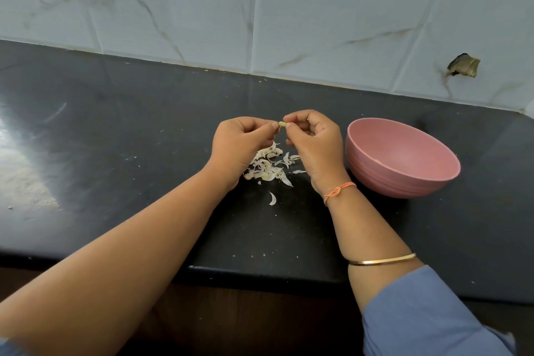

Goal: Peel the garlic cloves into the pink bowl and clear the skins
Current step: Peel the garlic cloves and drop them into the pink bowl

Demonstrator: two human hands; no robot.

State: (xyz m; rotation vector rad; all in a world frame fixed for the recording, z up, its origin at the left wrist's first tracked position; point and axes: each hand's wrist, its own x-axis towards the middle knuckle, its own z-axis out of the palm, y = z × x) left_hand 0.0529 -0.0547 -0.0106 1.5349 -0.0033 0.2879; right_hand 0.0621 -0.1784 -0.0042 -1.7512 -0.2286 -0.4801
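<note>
Both hands — left hand (241, 139) and right hand (313, 139) — pinch one garlic clove (282, 124) above the skins (267, 166), beside the pink bowl (404, 179) — a slipped pinch could drop it among the peelings

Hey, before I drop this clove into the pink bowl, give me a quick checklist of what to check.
1. Is the garlic clove pinched between left hand and right hand: ok.
2. Is the clove fully peeled: cannot tell, too small.
3. Is the pink bowl upright beside the right hand: ok.
4. Is the way from clove to bowl unobstructed: ok.
5. Are the skins cleared off the counter: not ok, a pile lies below the hands.
</note>
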